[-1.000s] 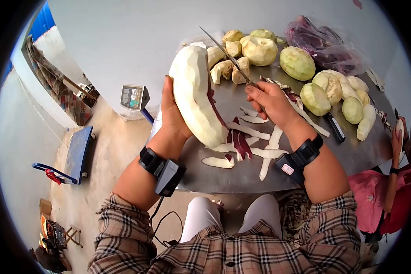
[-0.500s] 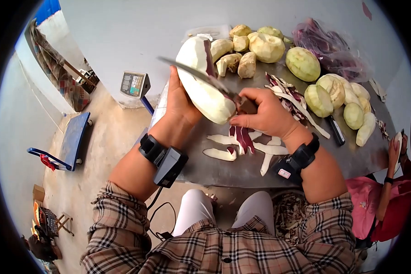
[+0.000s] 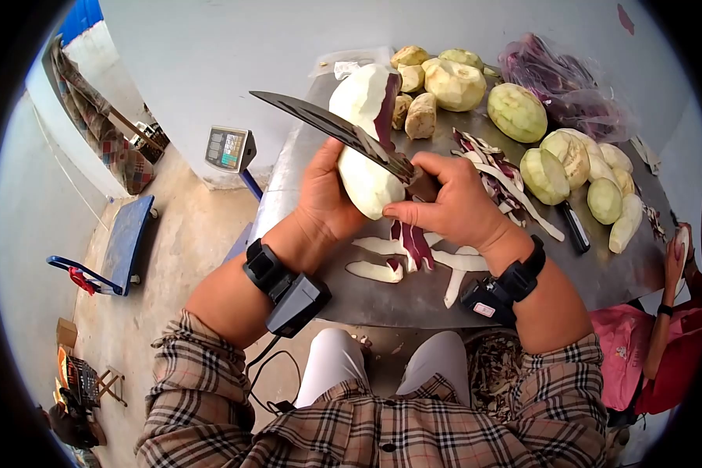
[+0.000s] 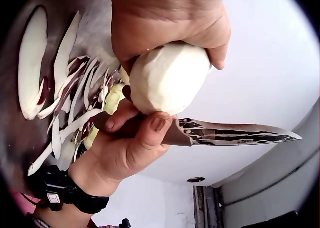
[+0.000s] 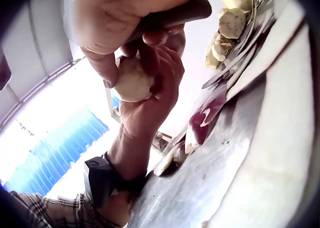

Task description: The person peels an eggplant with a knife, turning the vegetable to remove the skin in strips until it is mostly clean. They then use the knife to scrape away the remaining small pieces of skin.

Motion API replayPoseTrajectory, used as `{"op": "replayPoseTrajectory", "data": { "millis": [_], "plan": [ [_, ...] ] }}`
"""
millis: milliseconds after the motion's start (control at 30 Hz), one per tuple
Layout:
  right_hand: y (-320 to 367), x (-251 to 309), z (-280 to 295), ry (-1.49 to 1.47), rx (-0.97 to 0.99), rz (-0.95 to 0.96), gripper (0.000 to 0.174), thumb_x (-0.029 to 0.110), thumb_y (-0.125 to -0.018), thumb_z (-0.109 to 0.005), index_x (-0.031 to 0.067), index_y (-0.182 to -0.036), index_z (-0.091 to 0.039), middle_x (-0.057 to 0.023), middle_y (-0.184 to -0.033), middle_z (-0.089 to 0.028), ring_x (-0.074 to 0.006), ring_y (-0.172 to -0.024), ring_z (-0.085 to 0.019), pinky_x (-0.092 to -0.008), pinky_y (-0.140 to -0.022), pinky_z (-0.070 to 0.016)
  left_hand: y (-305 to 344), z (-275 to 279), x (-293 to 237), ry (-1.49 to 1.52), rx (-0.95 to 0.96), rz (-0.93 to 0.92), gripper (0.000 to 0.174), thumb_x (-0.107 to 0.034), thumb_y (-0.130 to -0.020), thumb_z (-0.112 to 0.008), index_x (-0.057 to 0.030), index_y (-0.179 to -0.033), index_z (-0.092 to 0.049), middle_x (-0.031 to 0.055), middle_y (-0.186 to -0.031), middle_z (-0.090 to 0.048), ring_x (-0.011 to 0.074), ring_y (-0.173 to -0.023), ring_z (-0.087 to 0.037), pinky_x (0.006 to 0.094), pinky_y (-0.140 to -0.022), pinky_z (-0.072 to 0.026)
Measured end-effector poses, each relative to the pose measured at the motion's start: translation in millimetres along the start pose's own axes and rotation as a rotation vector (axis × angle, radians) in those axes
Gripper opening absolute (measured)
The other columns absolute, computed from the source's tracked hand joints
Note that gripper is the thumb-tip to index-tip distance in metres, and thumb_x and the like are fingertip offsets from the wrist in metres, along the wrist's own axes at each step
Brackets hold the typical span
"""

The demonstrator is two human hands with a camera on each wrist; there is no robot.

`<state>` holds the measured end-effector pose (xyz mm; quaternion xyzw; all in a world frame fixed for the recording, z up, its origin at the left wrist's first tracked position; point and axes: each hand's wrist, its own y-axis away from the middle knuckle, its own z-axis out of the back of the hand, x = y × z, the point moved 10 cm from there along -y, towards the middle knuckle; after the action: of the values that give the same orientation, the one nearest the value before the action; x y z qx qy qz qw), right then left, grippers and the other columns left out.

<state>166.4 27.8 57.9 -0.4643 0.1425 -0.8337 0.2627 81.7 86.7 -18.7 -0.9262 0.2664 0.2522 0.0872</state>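
Observation:
A long pale peeled vegetable (image 3: 370, 183) with one strip of dark purple skin stands tilted over the metal table. My left hand (image 3: 327, 195) grips its lower side from the left; in the left wrist view the fingers wrap round the pale rounded body (image 4: 170, 78). My right hand (image 3: 464, 203) holds a knife (image 3: 320, 117) by its dark handle, the blade pointing up and left across the vegetable. The right thumb touches the vegetable's lower end. In the right wrist view the handle (image 5: 195, 10) sticks out of the right hand (image 5: 125, 18).
Peel strips (image 3: 374, 270) lie on the table (image 3: 359, 304) below the hands, with more peels (image 3: 499, 171) to the right. Peeled vegetables (image 3: 517, 113), a black-handled tool (image 3: 576, 228) and a plastic bag (image 3: 558, 82) sit farther right. Another person's hands (image 3: 675, 257) show at the right edge.
The right hand has come down to the vegetable's lower end with the knife, whose blade now crosses it. The left hand has moved right and turned the vegetable, so the purple strip shows at its upper right.

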Motion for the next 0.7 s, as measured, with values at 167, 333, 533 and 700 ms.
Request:
{"op": "replayPoseTrajectory", "data": {
  "millis": [167, 333, 533, 700],
  "plan": [
    [1, -12, 8, -0.026, -0.078, 0.049, 0.037, 0.026, -0.068, -0.080, 0.0003, -0.086, -0.061, -0.0069, -0.063, -0.058, -0.0137, -0.055, -0.050, -0.0283, -0.053, -0.0436, 2, 2, -12, -0.107, -0.073, -0.099, 0.051, -0.046, -0.090, -0.043, -0.0059, -0.120, -0.052, 0.0121, -0.108, -0.062, 0.0273, -0.096, -0.061, 0.0427, -0.087, -0.0484],
    [2, -10, 7, -0.149, 0.037, 0.012, 0.032, 0.030, -0.081, -0.069, 0.0000, -0.082, -0.057, -0.0034, -0.060, -0.053, -0.0108, -0.057, -0.046, -0.0253, -0.055, -0.0406, -4, 23, -35, 0.006, -0.135, -0.163, 0.047, -0.049, -0.090, -0.039, -0.0142, -0.118, -0.055, 0.0076, -0.105, -0.062, 0.0250, -0.092, -0.059, 0.0408, -0.080, -0.0474],
    [2, -2, -6, 0.037, 0.158, 0.017, 0.033, 0.033, -0.081, -0.068, 0.0006, -0.080, -0.060, -0.0091, -0.062, -0.059, -0.0165, -0.054, -0.053, -0.0286, -0.054, -0.0427, 0, 12, -39, 0.062, -0.012, -0.167, 0.057, -0.054, -0.088, -0.046, -0.0078, -0.120, -0.050, 0.0125, -0.098, -0.059, 0.0265, -0.088, -0.059, 0.0390, -0.077, -0.0507],
    [4, -3, -14, 0.056, 0.225, -0.002, 0.033, 0.031, -0.082, -0.066, -0.0007, -0.084, -0.058, -0.0075, -0.065, -0.055, -0.0138, -0.057, -0.048, -0.0271, -0.055, -0.0410, -4, 9, -36, 0.133, 0.165, -0.061, 0.060, -0.057, -0.086, -0.046, -0.0070, -0.120, -0.051, 0.0170, -0.100, -0.059, 0.0288, -0.088, -0.060, 0.0403, -0.076, -0.0498]
  ]
}}
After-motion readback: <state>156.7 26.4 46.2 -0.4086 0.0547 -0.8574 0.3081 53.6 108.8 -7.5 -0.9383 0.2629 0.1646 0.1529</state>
